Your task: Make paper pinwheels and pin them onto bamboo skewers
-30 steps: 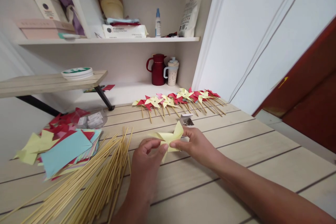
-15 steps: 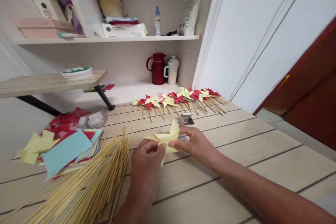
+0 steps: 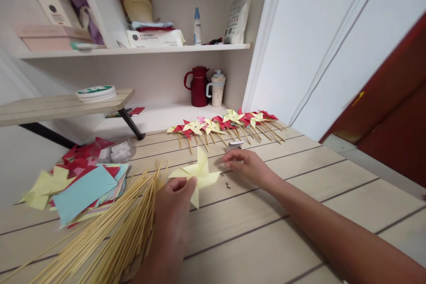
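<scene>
yellow pinwheel pinched in my left hand, right hand half open

my left hand is closed on the yellow pinwheel, thumb on top near its middle, fingers tucked underneath. its blades spread out ahead of the thumb and toward my right hand, which is apart from it. that right hand is loosely curled, thumb a little off the fingers, and i see nothing in it.

between my hands, just off the pinwheel's right blade, small metal bits lie on the slatted table. a small box sits right behind my right fingers, partly hidden by them; i cannot tell whether they touch it. farther beyond both hands lies a row of pinwheels on sticks, mostly yellow and red.

to the left of my left hand a big spread of loose sticks lies close by, and past that a blue sheet tops a pile of coloured paper.
</scene>
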